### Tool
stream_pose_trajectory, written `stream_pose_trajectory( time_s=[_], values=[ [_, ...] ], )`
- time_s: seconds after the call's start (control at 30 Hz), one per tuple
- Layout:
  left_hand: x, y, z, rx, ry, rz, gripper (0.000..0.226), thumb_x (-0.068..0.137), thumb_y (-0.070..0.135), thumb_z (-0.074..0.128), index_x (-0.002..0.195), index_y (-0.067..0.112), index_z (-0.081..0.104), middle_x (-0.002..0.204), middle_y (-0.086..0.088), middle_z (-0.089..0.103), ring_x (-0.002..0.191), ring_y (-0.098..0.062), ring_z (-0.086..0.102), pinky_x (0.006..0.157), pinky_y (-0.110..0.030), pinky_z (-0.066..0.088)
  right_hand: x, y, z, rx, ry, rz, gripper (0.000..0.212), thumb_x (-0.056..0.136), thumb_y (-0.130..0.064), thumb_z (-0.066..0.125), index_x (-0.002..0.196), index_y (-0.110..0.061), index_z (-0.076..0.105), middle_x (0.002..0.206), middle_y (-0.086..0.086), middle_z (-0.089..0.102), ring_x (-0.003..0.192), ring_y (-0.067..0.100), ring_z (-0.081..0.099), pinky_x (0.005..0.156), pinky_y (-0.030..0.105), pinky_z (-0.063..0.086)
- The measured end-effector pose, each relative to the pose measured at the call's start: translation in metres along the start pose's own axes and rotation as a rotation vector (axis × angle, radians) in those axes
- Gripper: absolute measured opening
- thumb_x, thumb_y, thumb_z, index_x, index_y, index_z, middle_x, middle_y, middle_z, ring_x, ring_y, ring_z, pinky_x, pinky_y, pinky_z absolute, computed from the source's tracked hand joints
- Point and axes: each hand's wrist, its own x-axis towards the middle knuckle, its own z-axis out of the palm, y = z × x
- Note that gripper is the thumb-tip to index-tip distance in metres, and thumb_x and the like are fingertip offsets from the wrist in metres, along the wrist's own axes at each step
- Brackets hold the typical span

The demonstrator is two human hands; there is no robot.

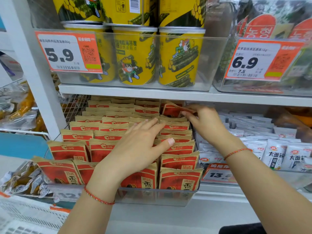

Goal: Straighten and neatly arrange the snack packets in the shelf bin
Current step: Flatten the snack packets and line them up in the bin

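Red-and-tan snack packets [70, 149] stand in three rows inside a clear shelf bin [152, 195] on the lower shelf. My left hand [140, 146] lies flat with straight fingers on top of the middle and right rows, pressing on the packet tops. My right hand [200, 119] reaches to the back of the right row and pinches the top edge of a tilted packet [170, 109] there. The rearmost packets are partly hidden under the shelf above.
Yellow seaweed-roll cans [136, 56] fill a clear bin on the shelf above, with price tags 5.9 [67, 51] and 6.9 [260, 59]. White packets [276, 154] sit in the bin to the right. A wire basket of wrapped snacks [18, 107] hangs at left.
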Motion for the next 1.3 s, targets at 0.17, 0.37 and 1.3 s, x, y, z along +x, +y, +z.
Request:
stream_pose_trajectory(
  time_s=[0.17,0.37,1.3],
  values=[
    [-0.001,0.001,-0.002,-0.015,-0.008,-0.006,0.069,0.092,0.066,0.026,0.155,0.039,0.014,0.163,0.014,0.004,0.15,-0.006,0.001,0.117,-0.026,-0.002,0.004,0.001,0.005,0.111,0.074,0.187,0.031,0.096,-0.029,0.054,0.116,-0.006,0.062,0.111,0.016,0.068,0.103,0.035,0.061,0.082,0.035,0.046],
    [-0.001,0.002,-0.002,-0.014,0.002,-0.005,0.067,0.094,0.065,0.028,0.154,0.04,0.014,0.163,0.014,0.005,0.15,-0.007,0.002,0.118,-0.027,0.0,-0.001,-0.005,0.005,-0.007,0.079,0.078,0.026,0.1,-0.013,0.04,0.113,-0.004,0.062,0.101,0.025,0.066,0.09,0.045,0.058,0.068,0.039,0.037],
    [0.0,0.002,0.0,-0.008,0.028,-0.019,0.066,0.093,0.066,0.028,0.154,0.04,0.016,0.163,0.016,0.005,0.149,-0.005,0.001,0.118,-0.027,0.002,0.04,0.002,0.021,0.108,-0.051,0.328,0.04,0.094,-0.042,0.055,0.123,-0.015,0.063,0.127,0.009,0.063,0.118,0.032,0.055,0.097,0.038,0.044]
  ],
)
